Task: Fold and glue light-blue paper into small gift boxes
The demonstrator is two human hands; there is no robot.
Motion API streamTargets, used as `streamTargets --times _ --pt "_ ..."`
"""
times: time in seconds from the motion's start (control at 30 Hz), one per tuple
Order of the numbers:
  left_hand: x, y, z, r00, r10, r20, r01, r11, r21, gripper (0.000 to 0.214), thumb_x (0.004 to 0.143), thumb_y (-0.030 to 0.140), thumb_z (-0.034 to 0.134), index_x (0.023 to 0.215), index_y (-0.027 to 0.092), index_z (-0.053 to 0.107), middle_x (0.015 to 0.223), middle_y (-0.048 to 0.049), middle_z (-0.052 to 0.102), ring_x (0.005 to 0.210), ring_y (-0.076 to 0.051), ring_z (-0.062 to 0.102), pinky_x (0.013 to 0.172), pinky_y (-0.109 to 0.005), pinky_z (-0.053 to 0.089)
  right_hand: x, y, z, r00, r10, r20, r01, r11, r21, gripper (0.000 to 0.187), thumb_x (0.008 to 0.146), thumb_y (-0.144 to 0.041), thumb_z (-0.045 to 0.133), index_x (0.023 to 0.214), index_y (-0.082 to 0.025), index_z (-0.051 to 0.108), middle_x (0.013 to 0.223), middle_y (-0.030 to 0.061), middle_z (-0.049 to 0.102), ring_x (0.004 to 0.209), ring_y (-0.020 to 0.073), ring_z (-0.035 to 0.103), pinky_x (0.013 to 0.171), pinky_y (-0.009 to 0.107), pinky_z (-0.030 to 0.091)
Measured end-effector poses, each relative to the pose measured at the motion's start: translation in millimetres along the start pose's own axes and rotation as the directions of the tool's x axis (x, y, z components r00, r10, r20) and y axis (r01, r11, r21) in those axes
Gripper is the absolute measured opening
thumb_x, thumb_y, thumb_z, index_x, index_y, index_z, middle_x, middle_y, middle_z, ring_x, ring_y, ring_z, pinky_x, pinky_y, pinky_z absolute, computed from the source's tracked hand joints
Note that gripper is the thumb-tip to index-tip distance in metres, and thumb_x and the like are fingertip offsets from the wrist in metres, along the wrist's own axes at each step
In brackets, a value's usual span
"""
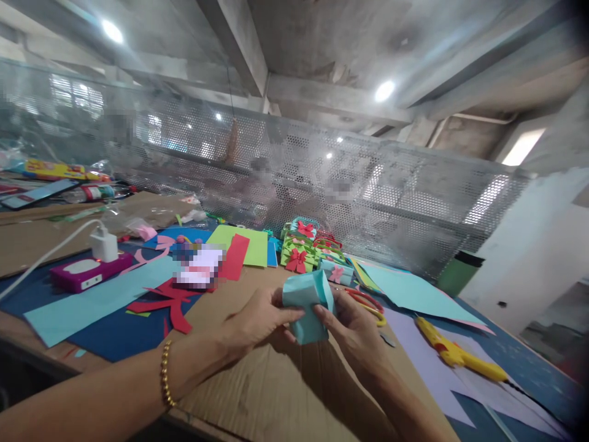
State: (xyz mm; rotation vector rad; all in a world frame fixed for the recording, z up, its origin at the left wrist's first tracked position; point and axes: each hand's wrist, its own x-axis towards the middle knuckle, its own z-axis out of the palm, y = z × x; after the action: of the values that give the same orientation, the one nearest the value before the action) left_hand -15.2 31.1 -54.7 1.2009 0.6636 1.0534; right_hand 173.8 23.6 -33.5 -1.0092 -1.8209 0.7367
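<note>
Between my two hands is a small light-blue paper bag point(307, 310), raised above a brown cardboard sheet point(257, 393). Its folded top edge stands open toward the upper right. My left hand point(264, 319) grips its left side, thumb across the front and fingers behind. On the other side my right hand point(352, 325) pinches it, thumb on the front face; the fingers behind are partly hidden. Just beyond the bag sit several small green and blue paper bags point(301, 248) with red and pink bows. Scissors point(368, 304) with red and yellow handles lie beside my right hand.
A yellow glue gun point(460, 356) lies at right on lilac paper point(414, 344). Light-blue sheets point(414, 291) are behind it. At left are a purple power strip point(87, 273) with a white charger point(103, 245), red paper scraps point(172, 301) and a phone point(200, 267). Perforated metal panels point(294, 166) border the back.
</note>
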Motion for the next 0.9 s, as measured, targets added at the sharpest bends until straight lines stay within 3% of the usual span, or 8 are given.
streamTargets --times 0.1,0.2,0.3,0.37,0.47,0.6,0.73,0.9 --pt "-1 3 -1.7 0.996 0.082 0.016 -0.084 0.991 0.106 0.029 0.079 0.030 0.074 0.102 0.012 0.074 0.092 -0.0073 0.074 0.066 -0.014 0.063 0.058 -0.025 0.051 -3 -6 -5 0.998 -0.058 0.007 0.058 0.995 -0.080 0.031 0.091 -0.048 0.060 0.107 -0.021 0.062 0.099 0.0071 0.070 0.091 0.0240 0.066 0.079 0.036 0.053" --pt "-6 9 -2.4 0.966 0.235 0.113 -0.257 0.927 0.273 0.022 0.086 0.031 0.069 0.097 0.014 0.076 0.094 -0.0073 0.076 0.076 -0.016 0.066 0.071 -0.028 0.052 -10 -17 -13 0.978 -0.180 -0.110 0.142 0.948 -0.284 0.029 0.094 -0.044 0.057 0.114 -0.023 0.061 0.107 0.0070 0.068 0.097 0.0237 0.063 0.085 0.037 0.050" --pt "-10 13 -5.4 0.887 0.415 0.203 -0.458 0.733 0.503 0.017 0.089 0.028 0.065 0.092 0.016 0.077 0.092 -0.0064 0.077 0.081 -0.018 0.067 0.076 -0.030 0.052 -18 -28 -18 0.901 -0.364 -0.236 0.231 0.863 -0.450 0.013 0.096 -0.035 0.057 0.096 -0.024 0.063 0.094 0.0031 0.065 0.088 0.0197 0.061 0.081 0.033 0.046" --pt "-11 14 -9.1 0.831 0.519 0.200 -0.505 0.554 0.662 0.016 0.089 0.025 0.062 0.088 0.016 0.075 0.086 -0.0064 0.075 0.076 -0.018 0.065 0.071 -0.030 0.051 -21 -33 -19 0.885 -0.402 -0.233 0.265 0.849 -0.457 0.017 0.098 -0.031 0.055 0.084 -0.023 0.060 0.087 0.0008 0.061 0.083 0.0174 0.058 0.078 0.031 0.043" --pt "-9 13 -15.3 0.724 0.650 0.232 -0.532 0.311 0.788 0.018 0.091 0.017 0.055 0.089 0.015 0.074 0.084 -0.0073 0.073 0.076 -0.019 0.064 0.070 -0.032 0.050 -21 -40 -15 0.941 -0.309 -0.137 0.240 0.895 -0.376 0.022 0.099 -0.032 0.052 0.080 -0.022 0.060 0.082 0.0000 0.060 0.080 0.0169 0.057 0.074 0.030 0.042" --pt "-5 9 -20.7 0.620 0.727 0.296 -0.537 0.118 0.835 0.021 0.088 0.009 0.054 0.098 0.014 0.072 0.089 -0.0085 0.073 0.079 -0.021 0.066 0.070 -0.034 0.050 -19 -47 -9 0.990 -0.142 -0.012 0.131 0.943 -0.307 0.032 0.098 -0.039 0.049 0.071 -0.021 0.054 0.071 -0.0005 0.053 0.067 0.0159 0.050 0.063 0.029 0.038" --pt "-4 7 -22.4 0.601 0.736 0.310 -0.492 0.036 0.870 0.022 0.087 0.007 0.054 0.098 0.013 0.071 0.089 -0.0087 0.073 0.076 -0.021 0.067 0.067 -0.033 0.050 -18 -45 -5 1.000 -0.006 -0.015 0.002 0.963 -0.268 0.036 0.095 -0.046 0.050 0.069 -0.021 0.050 0.068 -0.0016 0.045 0.063 0.0150 0.043 0.058 0.028 0.034" --pt "-5 6 -21.3 0.621 0.726 0.295 -0.483 0.058 0.874 0.023 0.085 0.004 0.053 0.095 0.015 0.071 0.085 -0.0074 0.072 0.078 -0.020 0.067 0.068 -0.032 0.052 -19 -45 -2 0.995 0.074 -0.060 -0.087 0.968 -0.234 0.035 0.092 -0.050 0.051 0.075 -0.021 0.058 0.066 -0.0011 0.049 0.061 0.0151 0.045 0.057 0.027 0.034"
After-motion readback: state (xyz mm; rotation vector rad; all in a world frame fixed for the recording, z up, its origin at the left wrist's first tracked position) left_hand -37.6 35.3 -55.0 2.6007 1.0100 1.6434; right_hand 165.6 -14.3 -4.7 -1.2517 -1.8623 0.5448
